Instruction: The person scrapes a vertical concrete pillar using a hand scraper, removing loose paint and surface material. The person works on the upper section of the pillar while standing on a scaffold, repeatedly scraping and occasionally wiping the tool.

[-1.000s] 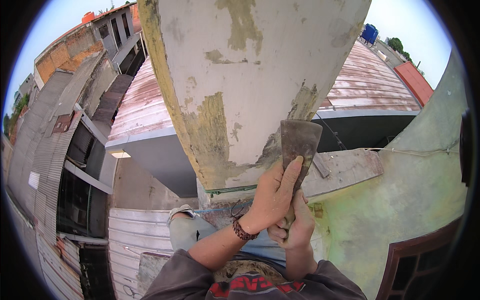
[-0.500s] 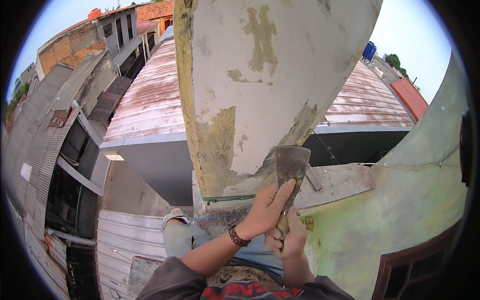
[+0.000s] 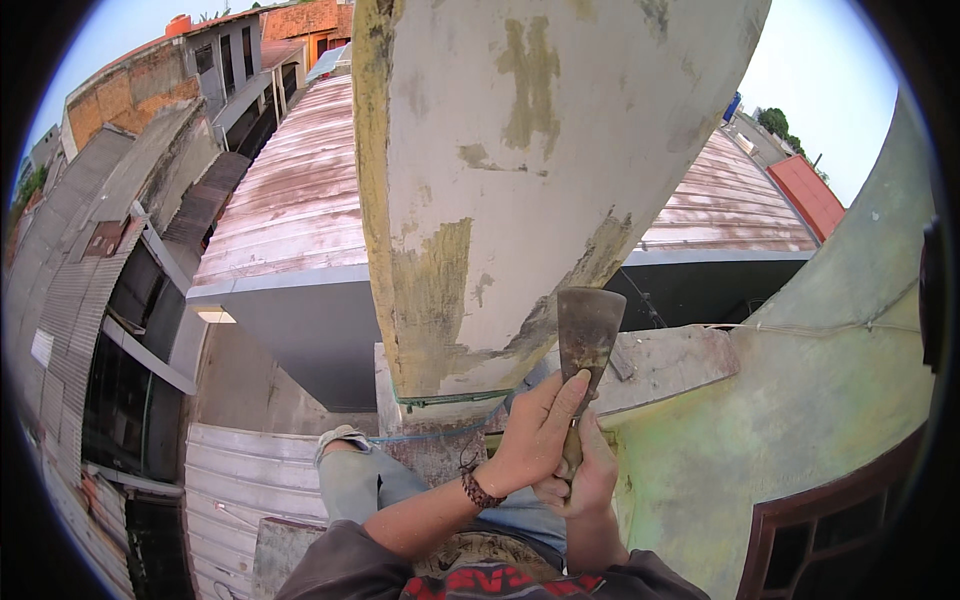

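Note:
A broad metal scraper (image 3: 588, 336) stands blade up against the lower right of a pale concrete column (image 3: 520, 190) with patches of yellowish-green old paint. My left hand (image 3: 535, 432) lies over the scraper's neck, its fingers pressing on the blade's base. My right hand (image 3: 592, 470) grips the handle just below, mostly hidden behind the left. A beaded bracelet sits on my left wrist. My knee in light jeans (image 3: 350, 465) rests near the column's foot.
A concrete ledge (image 3: 670, 365) runs right from the column base beside a green plastered wall (image 3: 800, 420). A dark window frame (image 3: 840, 530) is at lower right. Rusty corrugated roofs (image 3: 290, 200) and a deep drop to an alley lie left and below.
The scraper and both hands have slid down and slightly left along the column's lower edge. The view has tilted, so the column now appears further right and taller.

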A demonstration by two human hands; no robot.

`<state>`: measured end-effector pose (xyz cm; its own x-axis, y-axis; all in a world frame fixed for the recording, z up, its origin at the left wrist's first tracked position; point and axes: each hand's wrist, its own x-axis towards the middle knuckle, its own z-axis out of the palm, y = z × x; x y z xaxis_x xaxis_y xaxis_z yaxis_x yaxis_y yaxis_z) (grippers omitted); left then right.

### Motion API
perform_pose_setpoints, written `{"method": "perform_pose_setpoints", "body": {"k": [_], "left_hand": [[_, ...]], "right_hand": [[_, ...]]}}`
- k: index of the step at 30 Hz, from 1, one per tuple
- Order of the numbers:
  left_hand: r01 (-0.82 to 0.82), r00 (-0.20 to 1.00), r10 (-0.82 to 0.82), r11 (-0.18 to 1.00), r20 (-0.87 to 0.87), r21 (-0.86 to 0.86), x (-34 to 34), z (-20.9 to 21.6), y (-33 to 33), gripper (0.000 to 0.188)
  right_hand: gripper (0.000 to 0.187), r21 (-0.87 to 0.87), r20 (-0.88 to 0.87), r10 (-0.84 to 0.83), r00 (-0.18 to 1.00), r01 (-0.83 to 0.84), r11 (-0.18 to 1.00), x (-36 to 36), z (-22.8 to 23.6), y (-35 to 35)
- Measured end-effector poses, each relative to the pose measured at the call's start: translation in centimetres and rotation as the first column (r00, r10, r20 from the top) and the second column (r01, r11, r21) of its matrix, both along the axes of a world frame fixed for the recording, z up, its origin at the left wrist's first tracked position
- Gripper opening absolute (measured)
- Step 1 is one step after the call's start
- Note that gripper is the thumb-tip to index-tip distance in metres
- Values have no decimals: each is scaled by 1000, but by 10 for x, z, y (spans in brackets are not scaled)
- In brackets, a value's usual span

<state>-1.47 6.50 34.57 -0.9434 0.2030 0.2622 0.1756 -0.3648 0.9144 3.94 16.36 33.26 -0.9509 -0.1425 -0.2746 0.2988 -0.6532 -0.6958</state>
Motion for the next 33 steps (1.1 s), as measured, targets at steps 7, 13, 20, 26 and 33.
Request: {"method": "perform_pose_setpoints", "body": {"k": [7, 13, 20, 26, 33], "left_hand": [[140, 989, -133, 983, 68, -120, -6, 28, -11, 36], [44, 998, -46, 998, -36, -39, -9, 30, -6, 34], [-79, 996, 76, 996, -46, -51, -1, 6, -1, 35], [93, 961, -65, 991, 269, -93, 21, -32, -21, 41], [54, 974, -40, 997, 224, -58, -3, -28, -25, 42]], "right_hand": [[38, -127, -60, -28, 998, 20, 992, -3, 18, 1], [54, 46, -78, -20, 997, 23, 999, -7, 40, -10], [49, -47, -120, 108, 987, -114, 992, -9, 8, 4], [25, 41, -5, 193, 981, -193, 980, 13, -40, 14], [20, 177, -172, 150, 974, -119, 977, 11, -37, -2]]}}
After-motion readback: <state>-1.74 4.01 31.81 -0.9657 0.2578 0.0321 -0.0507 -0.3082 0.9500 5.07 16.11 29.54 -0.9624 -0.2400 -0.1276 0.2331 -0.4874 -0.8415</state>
